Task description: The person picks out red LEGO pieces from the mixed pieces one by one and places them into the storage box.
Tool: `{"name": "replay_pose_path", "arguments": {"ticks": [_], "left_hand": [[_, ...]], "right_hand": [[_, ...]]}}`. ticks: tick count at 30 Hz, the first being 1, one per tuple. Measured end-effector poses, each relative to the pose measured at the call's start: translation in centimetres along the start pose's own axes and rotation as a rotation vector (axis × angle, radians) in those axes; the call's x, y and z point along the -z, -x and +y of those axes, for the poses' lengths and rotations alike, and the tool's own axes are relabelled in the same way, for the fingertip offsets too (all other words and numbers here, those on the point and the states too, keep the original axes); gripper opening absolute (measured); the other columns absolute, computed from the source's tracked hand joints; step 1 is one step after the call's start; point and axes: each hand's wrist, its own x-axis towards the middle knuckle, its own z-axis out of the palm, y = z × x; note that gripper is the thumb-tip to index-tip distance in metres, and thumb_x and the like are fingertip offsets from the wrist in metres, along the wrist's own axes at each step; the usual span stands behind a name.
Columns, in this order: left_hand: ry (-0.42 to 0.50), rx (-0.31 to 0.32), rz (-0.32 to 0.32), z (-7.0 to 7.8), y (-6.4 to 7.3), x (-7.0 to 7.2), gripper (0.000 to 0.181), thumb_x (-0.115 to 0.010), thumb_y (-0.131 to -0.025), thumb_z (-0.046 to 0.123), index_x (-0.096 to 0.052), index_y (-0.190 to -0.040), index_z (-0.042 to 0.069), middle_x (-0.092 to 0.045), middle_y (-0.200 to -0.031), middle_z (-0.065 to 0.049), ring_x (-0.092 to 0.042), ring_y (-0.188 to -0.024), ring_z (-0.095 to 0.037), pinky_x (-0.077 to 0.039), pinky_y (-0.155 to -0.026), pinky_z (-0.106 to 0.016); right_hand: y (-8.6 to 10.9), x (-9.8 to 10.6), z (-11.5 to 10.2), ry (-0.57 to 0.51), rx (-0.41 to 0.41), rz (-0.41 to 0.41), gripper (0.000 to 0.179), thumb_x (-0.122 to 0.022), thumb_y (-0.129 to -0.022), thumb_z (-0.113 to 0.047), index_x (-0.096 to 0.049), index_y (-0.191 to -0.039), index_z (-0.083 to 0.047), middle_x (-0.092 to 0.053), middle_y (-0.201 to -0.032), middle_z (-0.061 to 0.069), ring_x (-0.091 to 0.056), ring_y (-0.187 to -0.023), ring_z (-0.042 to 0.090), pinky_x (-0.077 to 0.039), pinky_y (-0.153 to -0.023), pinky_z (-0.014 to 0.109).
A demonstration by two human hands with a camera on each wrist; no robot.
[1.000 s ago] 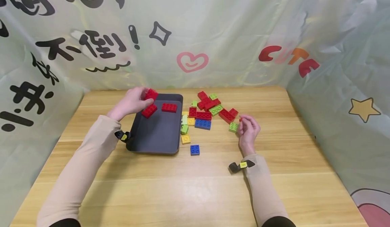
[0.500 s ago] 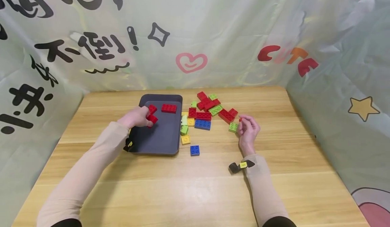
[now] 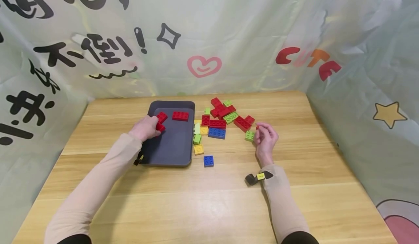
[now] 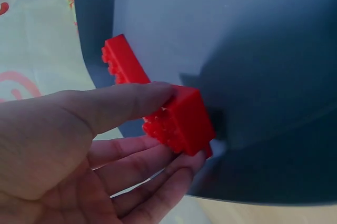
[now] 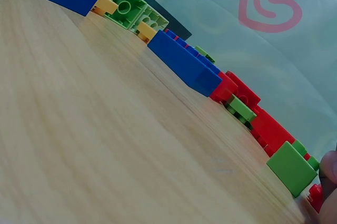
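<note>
Wooden table [image 3: 183, 207], one; across its near edge, two beige sleeves [image 3: 288, 204], each bearing a black wrist camera [image 3: 251, 179]. Dark grey tray [image 3: 171, 164], one, toward the table's far left corner. Off the tray's near right corner, one small blue brick [image 3: 208, 160], four studs up. Along the tray's right edge, going away: one yellow brick [image 3: 198, 149], one green brick [image 3: 197, 139], one pale green brick [image 3: 196, 128], a second yellow brick [image 3: 204, 130] just right of it and a third, partly hidden, beyond. Right hand [image 3: 266, 138], one, on the table's right half, fingers curled inward; a red piece [image 3: 257, 127] shows at the fingertips, whether gripped cannot be told. Beside this hand, one lime brick [image 3: 250, 135]. Between tray and right hand, one long blue brick [image 3: 216, 133]. Left hand [image 3: 145, 128], one, over the tray nearer its left edge, thumb and fingers parted by just the one red brick [image 4: 192, 119] they pinch. Loose red bricks [image 3: 180, 116] in the tray, two: one just beyond the held brick, one toward the far right corner. Behind the long blue brick, two red; beyond the lime brick, two red; toward the table's far edge, a heap [image 3: 224, 109] of apparently three red, overlapping, with three green about it. Backing cloth [image 3: 245, 36], with one pink heart [image 3: 204, 66].
</note>
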Motion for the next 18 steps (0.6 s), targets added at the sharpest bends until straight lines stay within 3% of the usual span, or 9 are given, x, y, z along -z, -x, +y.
{"name": "replay_pose_path", "arguments": {"ticks": [18], "left_hand": [[-0.073,-0.022,0.235,-0.6,-0.4,-1.6,0.014,-0.07,-0.088,0.008,-0.064,-0.078,0.001,-0.068,-0.077,-0.023,-0.063,-0.065,-0.037,-0.054,-0.06,-0.053]], "right_hand": [[0.0,0.0,0.0,-0.005,0.013,-0.01,0.031,-0.044,-0.094,0.01,-0.07,-0.082,-0.002,-0.053,-0.05,0.0,-0.037,-0.039,0.006,-0.022,-0.038,0.02]]}}
